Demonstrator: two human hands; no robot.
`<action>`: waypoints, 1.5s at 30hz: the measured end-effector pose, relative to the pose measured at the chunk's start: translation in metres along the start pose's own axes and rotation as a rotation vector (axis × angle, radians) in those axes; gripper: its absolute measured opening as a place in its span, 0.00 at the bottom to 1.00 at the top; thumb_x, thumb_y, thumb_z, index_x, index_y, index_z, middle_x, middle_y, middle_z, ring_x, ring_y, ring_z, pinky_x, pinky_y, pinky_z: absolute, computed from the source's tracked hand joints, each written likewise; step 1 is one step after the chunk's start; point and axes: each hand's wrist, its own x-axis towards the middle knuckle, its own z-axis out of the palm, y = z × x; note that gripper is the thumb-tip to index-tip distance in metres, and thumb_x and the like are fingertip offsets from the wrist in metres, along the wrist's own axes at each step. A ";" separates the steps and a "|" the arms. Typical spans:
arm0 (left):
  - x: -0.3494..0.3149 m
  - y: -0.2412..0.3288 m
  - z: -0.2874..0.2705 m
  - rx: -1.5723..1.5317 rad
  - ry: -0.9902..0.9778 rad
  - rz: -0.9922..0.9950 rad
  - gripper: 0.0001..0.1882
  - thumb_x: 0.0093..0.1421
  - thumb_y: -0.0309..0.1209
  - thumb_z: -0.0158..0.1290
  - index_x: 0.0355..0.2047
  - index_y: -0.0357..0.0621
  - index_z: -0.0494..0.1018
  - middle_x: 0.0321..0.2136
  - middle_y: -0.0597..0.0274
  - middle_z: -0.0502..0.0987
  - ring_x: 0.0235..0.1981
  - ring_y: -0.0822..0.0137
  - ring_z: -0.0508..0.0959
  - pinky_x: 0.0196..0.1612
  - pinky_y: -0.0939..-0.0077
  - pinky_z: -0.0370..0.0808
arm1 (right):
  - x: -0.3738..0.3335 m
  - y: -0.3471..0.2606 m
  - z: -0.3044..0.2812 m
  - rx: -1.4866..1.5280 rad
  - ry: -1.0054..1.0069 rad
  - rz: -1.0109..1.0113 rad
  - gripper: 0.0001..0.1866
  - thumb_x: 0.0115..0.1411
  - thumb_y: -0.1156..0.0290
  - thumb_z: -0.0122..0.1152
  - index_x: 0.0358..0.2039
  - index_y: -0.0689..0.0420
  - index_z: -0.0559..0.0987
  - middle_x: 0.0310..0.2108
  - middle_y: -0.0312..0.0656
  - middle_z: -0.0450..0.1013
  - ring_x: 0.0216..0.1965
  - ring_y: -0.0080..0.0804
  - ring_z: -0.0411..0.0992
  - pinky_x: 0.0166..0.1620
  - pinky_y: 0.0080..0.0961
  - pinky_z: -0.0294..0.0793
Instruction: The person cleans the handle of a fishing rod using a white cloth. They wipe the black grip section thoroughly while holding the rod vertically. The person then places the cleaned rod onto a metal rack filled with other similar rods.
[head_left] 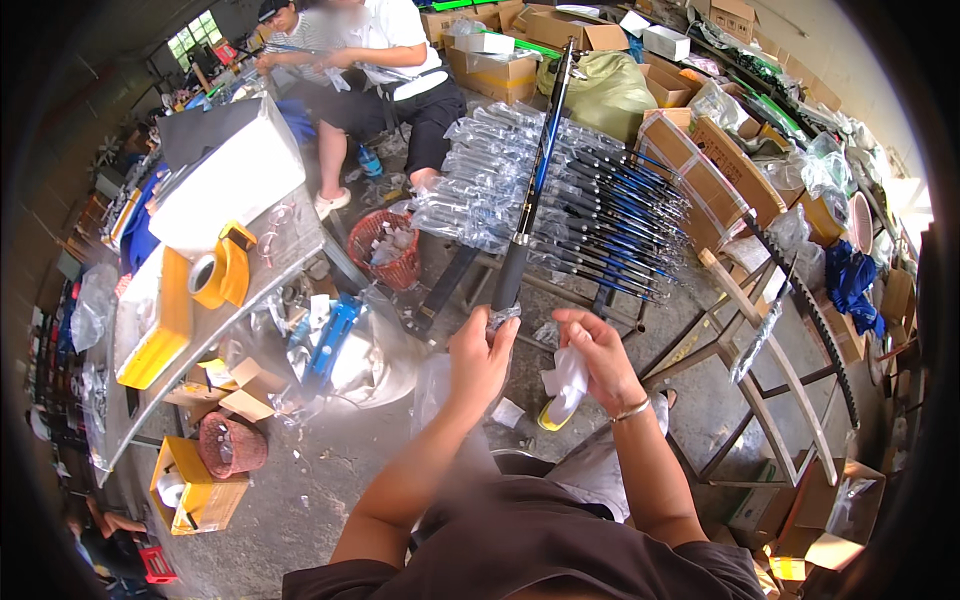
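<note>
A telescopic fishing rod (541, 170), blue and black with a dark grip, slants up and away in front of me. My left hand (478, 362) is closed around its butt end, where a bit of clear plastic shows at the fingertips. To its right, apart from the rod, my right hand (605, 362) pinches a thin white piece of film or paper (570, 380) that hangs down. Beyond both hands lies a row of similar fishing rods (625, 225) on a stand, their left ends in clear plastic sleeves (475, 180).
Left is a table (290, 255) with a white box (235, 180) and yellow tape rolls (222, 272). A red basket (385, 250) stands on the floor. Two people sit at the far left, one in a white shirt (395, 30). A wooden frame (765, 350) and cartons (715, 165) are right.
</note>
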 end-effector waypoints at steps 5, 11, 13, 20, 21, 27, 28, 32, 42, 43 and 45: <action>0.005 -0.003 0.005 0.001 0.035 0.015 0.11 0.58 0.32 0.57 0.32 0.38 0.70 0.15 0.66 0.69 0.16 0.76 0.67 0.21 0.77 0.65 | -0.005 0.014 -0.005 0.024 0.003 0.054 0.21 0.60 0.58 0.61 0.48 0.59 0.74 0.28 0.30 0.68 0.28 0.16 0.66 0.33 0.14 0.67; 0.006 -0.011 0.016 -0.005 0.073 0.051 0.12 0.56 0.32 0.60 0.32 0.37 0.70 0.17 0.65 0.70 0.17 0.76 0.68 0.21 0.78 0.66 | -0.010 0.020 -0.017 0.033 0.006 0.042 0.20 0.60 0.60 0.60 0.48 0.59 0.74 0.28 0.30 0.68 0.29 0.16 0.66 0.33 0.15 0.67; 0.006 -0.011 0.018 -0.010 0.080 0.048 0.13 0.55 0.32 0.61 0.33 0.37 0.70 0.17 0.65 0.71 0.17 0.76 0.68 0.22 0.78 0.66 | -0.013 0.020 -0.018 0.072 0.008 0.080 0.19 0.60 0.61 0.61 0.46 0.59 0.75 0.28 0.28 0.67 0.29 0.14 0.65 0.32 0.13 0.67; 0.007 -0.007 0.020 -0.004 0.073 0.063 0.14 0.54 0.32 0.62 0.33 0.37 0.70 0.19 0.67 0.73 0.20 0.78 0.70 0.24 0.80 0.69 | -0.021 0.033 -0.022 0.098 0.025 0.096 0.18 0.59 0.61 0.62 0.45 0.59 0.76 0.31 0.28 0.69 0.30 0.14 0.65 0.32 0.13 0.66; 0.007 -0.008 0.021 0.008 0.067 0.085 0.13 0.55 0.31 0.61 0.34 0.37 0.70 0.20 0.68 0.73 0.20 0.79 0.71 0.24 0.82 0.70 | -0.022 0.034 -0.022 0.100 0.019 0.102 0.18 0.59 0.61 0.62 0.45 0.59 0.76 0.31 0.29 0.69 0.30 0.14 0.65 0.32 0.13 0.66; 0.008 -0.007 0.024 0.041 0.059 0.099 0.13 0.55 0.30 0.61 0.34 0.37 0.70 0.20 0.69 0.73 0.19 0.80 0.72 0.23 0.83 0.71 | -0.027 0.041 -0.024 0.082 0.020 0.133 0.18 0.60 0.61 0.62 0.45 0.59 0.76 0.33 0.29 0.70 0.30 0.14 0.65 0.33 0.14 0.66; 0.007 -0.005 0.024 0.045 0.056 0.091 0.13 0.55 0.30 0.61 0.34 0.37 0.70 0.20 0.69 0.73 0.19 0.80 0.72 0.23 0.83 0.71 | -0.028 0.043 -0.024 0.080 0.016 0.138 0.18 0.60 0.61 0.61 0.45 0.59 0.76 0.33 0.29 0.70 0.30 0.14 0.65 0.33 0.14 0.66; 0.006 -0.003 0.025 0.023 0.061 0.084 0.13 0.55 0.30 0.62 0.33 0.37 0.70 0.19 0.69 0.73 0.19 0.80 0.72 0.23 0.83 0.70 | -0.029 0.053 -0.026 0.063 -0.003 0.155 0.18 0.60 0.62 0.61 0.46 0.59 0.75 0.34 0.29 0.70 0.31 0.14 0.65 0.34 0.14 0.66; -0.003 0.008 0.029 0.020 0.039 0.056 0.15 0.50 0.30 0.65 0.33 0.36 0.70 0.20 0.67 0.72 0.20 0.77 0.68 0.24 0.79 0.67 | 0.010 -0.010 -0.001 -0.323 0.123 -0.319 0.25 0.55 0.68 0.65 0.51 0.62 0.71 0.36 0.33 0.70 0.36 0.19 0.67 0.39 0.17 0.69; -0.004 0.011 0.029 0.041 0.032 0.069 0.15 0.50 0.29 0.65 0.32 0.36 0.70 0.20 0.66 0.72 0.21 0.77 0.68 0.25 0.79 0.67 | 0.018 -0.023 0.006 -0.346 0.121 -0.386 0.27 0.54 0.69 0.66 0.53 0.62 0.69 0.36 0.34 0.69 0.36 0.19 0.67 0.39 0.18 0.69; -0.008 0.016 0.029 0.091 0.026 0.065 0.15 0.48 0.28 0.65 0.31 0.36 0.70 0.19 0.65 0.72 0.20 0.76 0.69 0.25 0.78 0.67 | 0.030 -0.041 0.017 -0.380 0.106 -0.437 0.30 0.52 0.71 0.67 0.54 0.62 0.67 0.37 0.36 0.71 0.36 0.20 0.68 0.39 0.19 0.71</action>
